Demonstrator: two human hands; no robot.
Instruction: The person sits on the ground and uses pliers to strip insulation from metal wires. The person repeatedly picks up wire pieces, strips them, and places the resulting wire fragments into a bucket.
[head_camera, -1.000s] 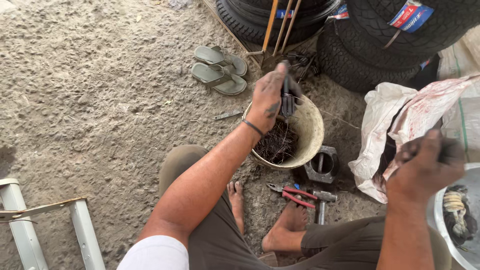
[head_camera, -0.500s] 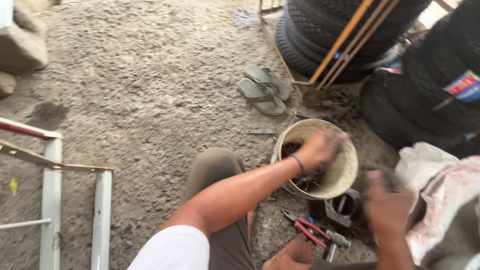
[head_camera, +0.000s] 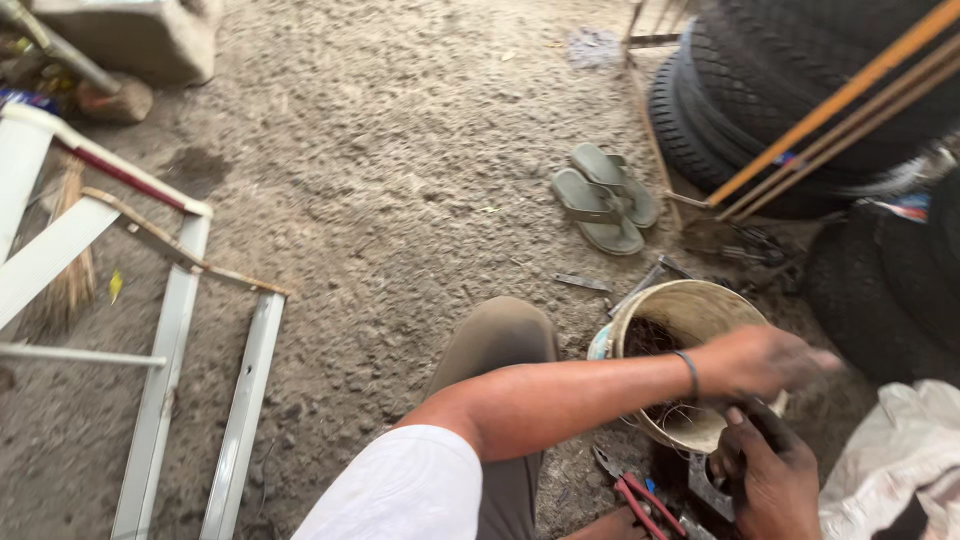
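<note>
My left hand (head_camera: 762, 360) reaches across a worn cream bucket (head_camera: 668, 297) and hovers over its right rim, blurred, with the fingers stretched to the right. Dark tangled scrap lies inside the bucket. My right hand (head_camera: 768, 474) sits just below, fingers curled against the bucket's near rim; whether it holds anything is hidden. A dark band circles my left wrist. Red-handled pliers (head_camera: 640, 499) lie on the ground under my left forearm, beside a small metal part (head_camera: 708, 487).
A pair of grey flip-flops (head_camera: 605, 198) lies beyond the bucket. Stacked black tyres (head_camera: 800, 90) with orange rods (head_camera: 850, 100) leaning on them fill the upper right. A white metal frame (head_camera: 170, 330) lies at left, a white sack (head_camera: 895, 460) at lower right.
The view has swung left and down. My left hand went from above the bucket into it and now to its right rim. My right hand came from the sack to the bucket.
</note>
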